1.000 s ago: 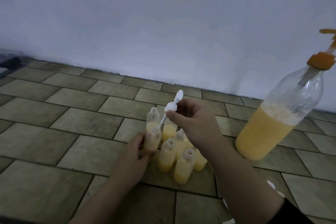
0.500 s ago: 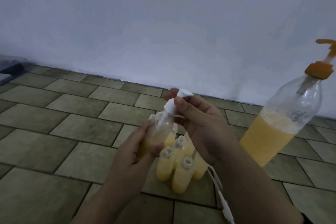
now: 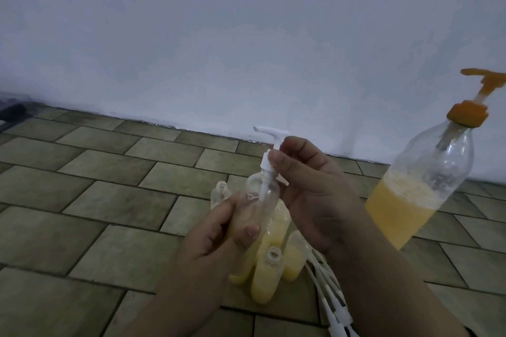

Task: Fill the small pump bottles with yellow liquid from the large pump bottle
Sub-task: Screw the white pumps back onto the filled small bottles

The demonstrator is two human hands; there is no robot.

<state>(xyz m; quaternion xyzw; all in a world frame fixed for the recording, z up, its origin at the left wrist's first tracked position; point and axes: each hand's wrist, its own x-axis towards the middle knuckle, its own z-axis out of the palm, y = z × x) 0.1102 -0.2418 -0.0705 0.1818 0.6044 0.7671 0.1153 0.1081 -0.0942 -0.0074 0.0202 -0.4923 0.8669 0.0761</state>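
While my left hand (image 3: 219,230) grips a small bottle (image 3: 257,208) above the open filled bottles (image 3: 267,276), my right hand (image 3: 309,191) pinches its white pump (image 3: 269,156); the large pump bottle (image 3: 421,191) stands right on the tiled floor (image 3: 95,200).

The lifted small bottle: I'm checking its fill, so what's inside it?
Inside the small bottle, the white pump tube runs down through a clear upper part. Yellow liquid shows lower, but the left hand covers the bottom.

tiled floor (image 3: 109,210), small bottles (image 3: 267,279), large bottle (image 3: 419,200), possibly spare pumps (image 3: 332,306)
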